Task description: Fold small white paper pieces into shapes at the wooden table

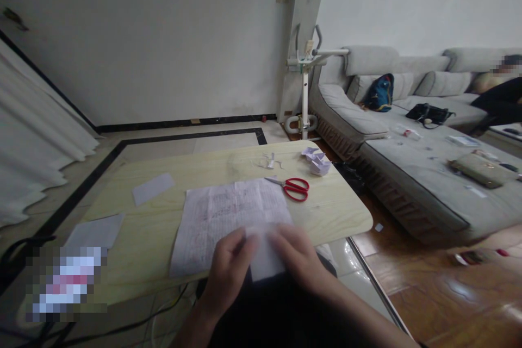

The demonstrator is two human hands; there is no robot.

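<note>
Between my two hands is a small piece of white paper [264, 261], held just over the table's near edge. My left hand [231, 263] pinches its left side, thumb on top. On the other side my right hand [296, 253] grips the paper, its fingers smeared by motion. Beneath and beyond the hands lies a large creased printed sheet [204, 217]. Red-handled scissors [296, 189] rest at the sheet's far right corner, blades pointing left. Folded paper pieces [317, 162] sit at the table's far right corner, and thin paper scraps [271, 161] lie to their left.
The pale wooden table [334, 212] also carries a blank paper slip [153, 189] and another sheet [95, 231] at left, near a blurred-out item [69, 283]. A grey sofa [408, 174] with bags stands at right, a person at its far end. Cables [134, 326] hang below left.
</note>
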